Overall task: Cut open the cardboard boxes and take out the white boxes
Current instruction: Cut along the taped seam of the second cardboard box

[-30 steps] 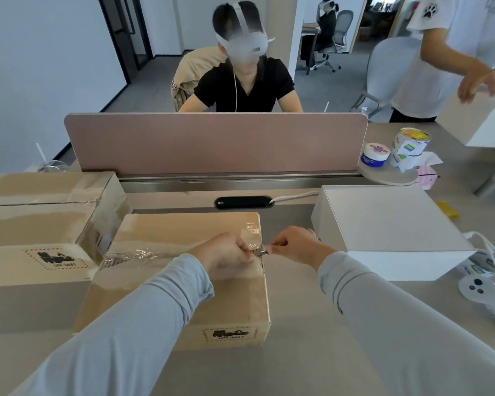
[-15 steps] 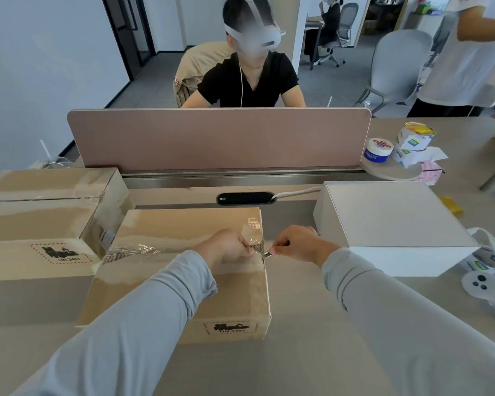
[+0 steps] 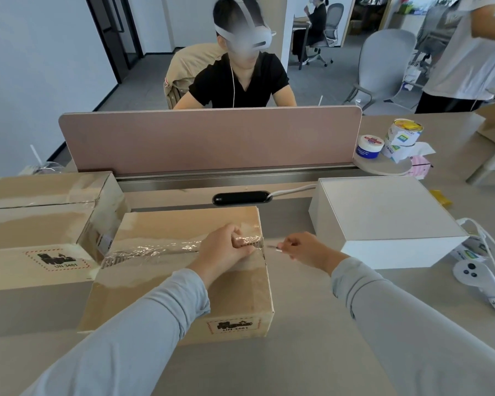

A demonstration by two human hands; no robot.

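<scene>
A taped cardboard box (image 3: 183,298) lies in front of me on the desk. Crumpled clear tape (image 3: 160,249) runs across its top. My left hand (image 3: 226,245) grips the loose tape end at the box's right edge. My right hand (image 3: 305,248) sits just right of the box and pinches a small metal blade (image 3: 272,247) whose tip points at the box edge, a short gap away. A second taped cardboard box (image 3: 37,224) stands to the left. A white box (image 3: 383,215) rests on the desk to the right.
A pink divider panel (image 3: 209,138) and a black cable port (image 3: 240,198) lie behind the box. A white controller (image 3: 480,284) with cables sits far right. Tubs and tissues (image 3: 395,141) stand at the back right. One person sits opposite and another stands at the right.
My right hand with the blade has drawn a little to the right, away from the box edge. My left hand keeps its grip on the tape.
</scene>
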